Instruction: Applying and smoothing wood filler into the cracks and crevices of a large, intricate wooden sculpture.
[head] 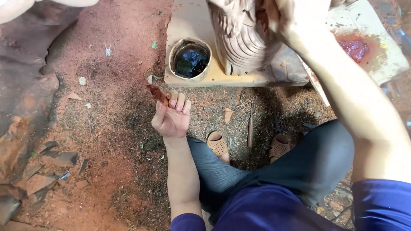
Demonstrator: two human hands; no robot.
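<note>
- Near the front left corner of the wooden board (pixel 188 81), a small reddish-brown stained rag (pixel 157 93) is pinched in the closed fingers of the left hand (pixel 172 114).
- Just beyond it, at that corner, a round bowl of dark liquid (pixel 190 59) is set.
- At the board's middle, a carved wooden figure (pixel 246 38) is gripped by the right hand (pixel 291 17), apparently closed around its top, though blurred.
- A red paste patch (pixel 355 48) is seen on a sheet at the right.

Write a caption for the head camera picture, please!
Left hand holds a stained rag near a bowl; right hand grips a carving.
</note>
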